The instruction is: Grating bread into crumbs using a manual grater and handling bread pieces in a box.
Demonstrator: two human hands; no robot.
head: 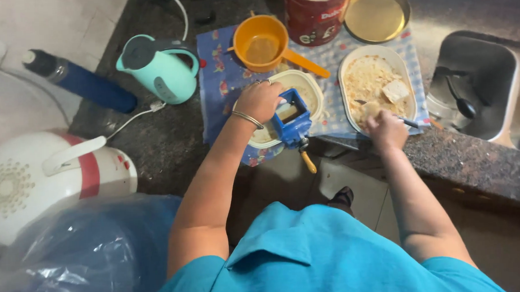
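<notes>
Pressing down on the blue hand-crank grinder (292, 123) clamped at the counter edge, left hand (260, 100) curled over its hopper, fingers closed around the top; whether pushing food in or only steadying, cannot tell

Far left of the grinder: white rice cooker (39, 177), dark blue bottle (79, 82), mint-green kettle (156, 68); none touched

Just behind the grinder: cream round bowl (304, 87) holding pale paste, seemingly some ground output already collected, though partly hidden by hand and grinder

Beyond that, orange ladle cup (262, 43), standing idle on the patterned cloth (220, 78)

Hanging below the grinder, yellow crank handle (307, 160), not held by either hand, so no turning at this instant

Right of the grinder: oval white dish (405, 66) with scraped residue and a couple of pale chunks left, so likely most material gone, a little remaining

Right hand (387, 130) at the near rim of that dish, clenched on a thin utensil (410, 122), apparently gathering the rest

Farther right, steel sink (482, 80) with a ladle inside
</notes>
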